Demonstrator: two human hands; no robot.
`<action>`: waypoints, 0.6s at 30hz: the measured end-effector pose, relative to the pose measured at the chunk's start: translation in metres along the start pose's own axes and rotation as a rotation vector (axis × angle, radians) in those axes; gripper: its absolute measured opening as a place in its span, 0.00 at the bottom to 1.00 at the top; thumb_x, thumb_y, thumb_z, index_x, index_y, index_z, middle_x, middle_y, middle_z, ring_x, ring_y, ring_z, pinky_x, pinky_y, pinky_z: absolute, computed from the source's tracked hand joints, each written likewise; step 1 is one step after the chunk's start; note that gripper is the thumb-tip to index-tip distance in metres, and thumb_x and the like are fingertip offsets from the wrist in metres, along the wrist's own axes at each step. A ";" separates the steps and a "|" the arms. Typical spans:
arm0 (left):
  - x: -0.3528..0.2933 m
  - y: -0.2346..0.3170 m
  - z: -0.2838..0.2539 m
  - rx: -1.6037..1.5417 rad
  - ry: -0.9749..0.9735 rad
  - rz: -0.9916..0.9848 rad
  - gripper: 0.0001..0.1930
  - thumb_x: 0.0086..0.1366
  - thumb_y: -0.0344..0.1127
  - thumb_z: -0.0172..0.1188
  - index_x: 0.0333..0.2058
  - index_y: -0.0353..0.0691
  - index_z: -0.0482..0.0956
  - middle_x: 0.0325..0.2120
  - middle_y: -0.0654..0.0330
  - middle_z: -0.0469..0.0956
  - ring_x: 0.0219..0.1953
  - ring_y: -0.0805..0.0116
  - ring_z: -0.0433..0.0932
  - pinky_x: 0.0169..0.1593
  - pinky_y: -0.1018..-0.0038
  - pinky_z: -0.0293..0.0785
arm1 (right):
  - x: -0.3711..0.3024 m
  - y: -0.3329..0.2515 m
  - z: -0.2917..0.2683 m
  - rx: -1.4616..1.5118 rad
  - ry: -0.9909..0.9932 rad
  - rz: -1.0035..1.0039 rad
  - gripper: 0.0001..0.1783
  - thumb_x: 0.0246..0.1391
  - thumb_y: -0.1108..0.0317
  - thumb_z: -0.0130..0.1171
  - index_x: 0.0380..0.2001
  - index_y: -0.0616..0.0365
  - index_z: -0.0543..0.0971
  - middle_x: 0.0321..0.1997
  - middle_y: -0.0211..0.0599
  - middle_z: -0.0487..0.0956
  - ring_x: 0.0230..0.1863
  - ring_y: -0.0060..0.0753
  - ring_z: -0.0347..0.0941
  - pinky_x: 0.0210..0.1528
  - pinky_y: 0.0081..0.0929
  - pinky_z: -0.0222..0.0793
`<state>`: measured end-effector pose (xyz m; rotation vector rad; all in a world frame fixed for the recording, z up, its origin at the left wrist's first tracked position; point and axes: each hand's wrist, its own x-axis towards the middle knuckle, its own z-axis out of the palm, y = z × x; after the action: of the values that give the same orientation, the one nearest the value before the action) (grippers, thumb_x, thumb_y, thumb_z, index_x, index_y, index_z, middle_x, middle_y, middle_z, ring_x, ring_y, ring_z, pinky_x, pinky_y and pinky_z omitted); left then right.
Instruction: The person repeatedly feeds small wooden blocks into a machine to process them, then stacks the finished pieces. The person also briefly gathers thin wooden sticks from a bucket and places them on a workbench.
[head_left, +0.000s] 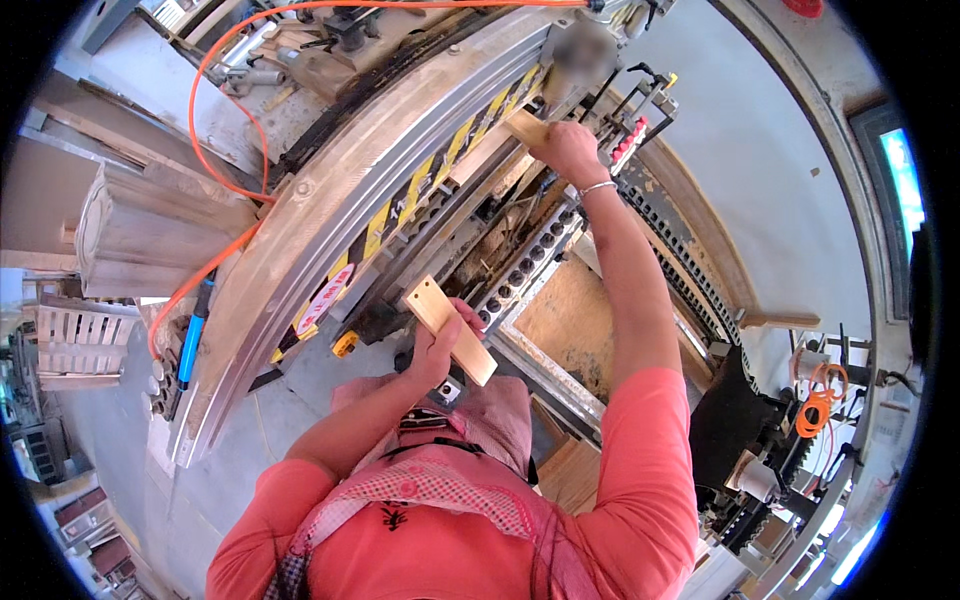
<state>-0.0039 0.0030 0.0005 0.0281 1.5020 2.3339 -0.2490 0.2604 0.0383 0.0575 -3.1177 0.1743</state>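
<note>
My left hand is closed around a short light-coloured wooden board, held in front of my apron. Two small dark holes show near the board's far end. Farther off, my right arm reaches out over the machine, and my right hand grips the end of another pale wooden piece. That piece is close to a longer wooden strip lying along the machine's rail beside the yellow-and-black striped edge. How far the piece touches the machine is not clear.
A row of black round parts runs along the machine's middle, next to a sawdust-covered panel. An orange hose loops across the left side. A blue air gun hangs at the left. Clamps stand beyond my right hand.
</note>
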 end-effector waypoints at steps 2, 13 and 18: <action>-0.002 0.000 0.000 0.009 0.008 0.004 0.12 0.64 0.39 0.45 0.38 0.35 0.67 0.29 0.57 0.74 0.31 0.70 0.75 0.37 0.73 0.72 | 0.000 -0.001 0.003 -0.002 0.003 0.014 0.23 0.35 0.49 0.61 0.25 0.61 0.80 0.30 0.47 0.78 0.35 0.45 0.75 0.40 0.37 0.71; -0.001 0.000 -0.001 0.030 0.024 -0.026 0.13 0.63 0.39 0.44 0.39 0.35 0.66 0.30 0.55 0.74 0.31 0.69 0.75 0.38 0.72 0.72 | 0.001 -0.002 0.001 0.042 -0.007 0.074 0.23 0.34 0.50 0.64 0.26 0.60 0.80 0.29 0.47 0.78 0.34 0.46 0.76 0.38 0.37 0.72; 0.001 -0.001 0.001 0.047 0.030 -0.010 0.13 0.63 0.39 0.44 0.39 0.35 0.66 0.29 0.55 0.74 0.31 0.70 0.75 0.38 0.73 0.72 | 0.004 0.002 0.004 0.050 0.038 0.050 0.22 0.33 0.51 0.63 0.24 0.61 0.80 0.27 0.47 0.78 0.33 0.47 0.76 0.37 0.37 0.73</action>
<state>-0.0040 0.0041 0.0003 -0.0022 1.5683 2.3005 -0.2532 0.2616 0.0340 -0.0221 -3.0784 0.2511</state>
